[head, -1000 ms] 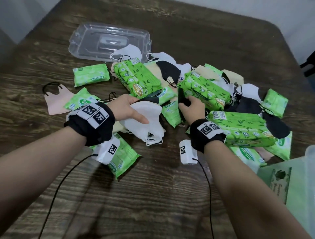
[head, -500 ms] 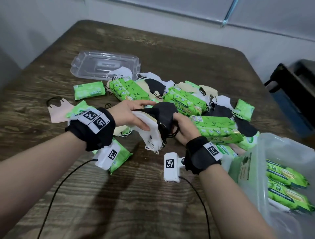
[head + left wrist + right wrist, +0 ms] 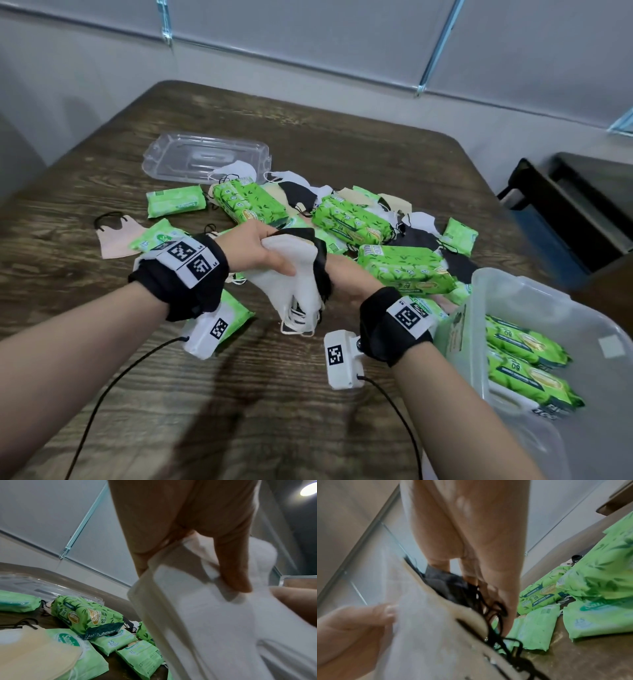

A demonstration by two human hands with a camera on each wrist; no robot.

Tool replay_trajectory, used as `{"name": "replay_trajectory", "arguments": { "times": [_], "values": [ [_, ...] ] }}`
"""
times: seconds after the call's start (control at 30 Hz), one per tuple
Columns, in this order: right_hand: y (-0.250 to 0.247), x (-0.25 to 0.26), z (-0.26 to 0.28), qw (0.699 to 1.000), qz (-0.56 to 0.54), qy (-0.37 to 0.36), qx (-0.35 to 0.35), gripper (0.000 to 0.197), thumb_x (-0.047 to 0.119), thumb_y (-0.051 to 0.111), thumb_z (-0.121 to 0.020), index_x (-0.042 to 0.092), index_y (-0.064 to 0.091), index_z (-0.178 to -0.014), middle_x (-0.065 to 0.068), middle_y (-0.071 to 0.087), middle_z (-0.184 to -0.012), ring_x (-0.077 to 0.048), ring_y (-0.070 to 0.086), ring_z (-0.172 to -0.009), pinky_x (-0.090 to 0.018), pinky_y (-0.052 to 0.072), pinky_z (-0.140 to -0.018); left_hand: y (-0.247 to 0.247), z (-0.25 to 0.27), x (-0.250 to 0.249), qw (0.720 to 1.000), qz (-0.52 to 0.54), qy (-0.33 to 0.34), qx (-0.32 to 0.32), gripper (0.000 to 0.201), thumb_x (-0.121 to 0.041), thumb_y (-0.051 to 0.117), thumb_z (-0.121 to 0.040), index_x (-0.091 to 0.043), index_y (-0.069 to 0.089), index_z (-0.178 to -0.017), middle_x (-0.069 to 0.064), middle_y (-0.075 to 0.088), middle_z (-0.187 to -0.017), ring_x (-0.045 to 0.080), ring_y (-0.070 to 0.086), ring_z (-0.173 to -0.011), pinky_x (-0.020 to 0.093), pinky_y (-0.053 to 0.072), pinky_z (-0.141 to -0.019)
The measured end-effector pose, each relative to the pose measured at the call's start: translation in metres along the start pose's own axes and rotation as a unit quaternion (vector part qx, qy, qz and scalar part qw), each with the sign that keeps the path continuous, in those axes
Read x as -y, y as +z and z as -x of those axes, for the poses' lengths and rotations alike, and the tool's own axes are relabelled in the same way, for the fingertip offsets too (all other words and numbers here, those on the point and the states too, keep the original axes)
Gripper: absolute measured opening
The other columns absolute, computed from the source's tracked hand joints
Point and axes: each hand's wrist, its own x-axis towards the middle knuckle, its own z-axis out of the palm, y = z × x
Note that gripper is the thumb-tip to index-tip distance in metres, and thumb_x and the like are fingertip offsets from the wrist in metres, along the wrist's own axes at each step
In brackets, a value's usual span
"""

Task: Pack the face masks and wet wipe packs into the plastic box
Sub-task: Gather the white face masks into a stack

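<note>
My left hand (image 3: 263, 251) grips a stack of white face masks (image 3: 294, 284) above the table, thumb over the front; the same white masks (image 3: 214, 615) fill the left wrist view. My right hand (image 3: 346, 274) presses a black mask (image 3: 317, 250) against the back of that stack, its fingers curled round it. The black mask (image 3: 447, 584) and its loops show in the right wrist view. Green wet wipe packs (image 3: 352, 219) and loose masks lie heaped behind my hands. The clear plastic box (image 3: 507, 291) stands at the right with two large green packs (image 3: 527, 342) inside.
The box's clear lid (image 3: 205, 157) lies at the table's far left. A pink mask (image 3: 116, 238) and small green packs (image 3: 176, 202) lie to the left. Bare wooden table (image 3: 274, 411) stretches in front of me. A dark cabinet (image 3: 565, 205) stands off the table's right edge.
My right hand took a black mask from the pile and brought it against the white stack in my left hand. Both hands rose off the table; the box came into view.
</note>
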Motion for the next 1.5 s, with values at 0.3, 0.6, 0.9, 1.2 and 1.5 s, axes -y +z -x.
{"name": "replay_trajectory", "arguments": {
  "times": [0.3, 0.6, 0.9, 1.2, 1.5],
  "values": [
    [-0.007, 0.006, 0.006, 0.98, -0.161, -0.109, -0.04, 0.021, 0.008, 0.05, -0.096, 0.01, 0.06, -0.078, -0.002, 0.062, -0.078, 0.001, 0.059, -0.056, -0.009, 0.042, -0.053, -0.002, 0.005, -0.003, 0.996, 0.074, -0.022, -0.042, 0.037, -0.021, 0.086, -0.061, -0.013, 0.068, -0.093, 0.01, 0.073, -0.096, 0.027, 0.068, -0.085, 0.036, 0.055, -0.08],
    [-0.013, 0.009, 0.006, 0.977, 0.0, -0.196, -0.083, 0.019, 0.01, 0.048, -0.097, 0.012, 0.067, -0.092, 0.012, 0.064, -0.067, 0.003, 0.054, -0.058, -0.014, 0.04, -0.059, -0.007, 0.007, -0.022, 0.998, -0.025, 0.039, 0.043, 0.069, -0.053, 0.074, -0.051, -0.026, 0.06, -0.113, -0.006, 0.07, -0.1, 0.01, 0.068, -0.088, 0.026, 0.056, -0.076],
    [-0.009, 0.012, 0.014, 0.983, -0.034, -0.179, -0.021, 0.022, 0.015, 0.042, -0.101, 0.011, 0.064, -0.099, 0.01, 0.062, -0.072, 0.006, 0.053, -0.052, -0.013, 0.039, -0.054, -0.001, -0.002, -0.019, 1.0, -0.001, -0.01, -0.006, 0.017, -0.029, 0.076, -0.076, -0.021, 0.066, -0.087, -0.009, 0.071, -0.071, 0.009, 0.067, -0.066, 0.019, 0.053, -0.06],
    [-0.001, 0.013, 0.015, 0.986, -0.082, -0.137, 0.038, 0.039, 0.009, 0.057, -0.093, 0.005, 0.046, -0.131, -0.017, 0.065, -0.109, -0.027, 0.065, -0.088, -0.033, 0.055, -0.079, 0.0, -0.005, -0.014, 0.997, 0.022, 0.04, -0.055, 0.027, -0.013, 0.064, -0.086, -0.026, 0.053, -0.106, -0.008, 0.06, -0.092, 0.005, 0.061, -0.067, 0.016, 0.05, -0.055],
    [-0.006, 0.007, 0.007, 0.982, -0.177, -0.065, 0.01, 0.033, 0.002, 0.048, -0.094, -0.014, 0.049, -0.123, -0.023, 0.059, -0.106, -0.027, 0.059, -0.08, -0.033, 0.051, -0.072, -0.007, 0.001, -0.019, 0.995, -0.081, -0.01, 0.05, 0.093, -0.038, 0.087, -0.055, -0.033, 0.035, -0.131, -0.017, 0.053, -0.117, -0.001, 0.054, -0.103, 0.017, 0.052, -0.079]
  ]
}}
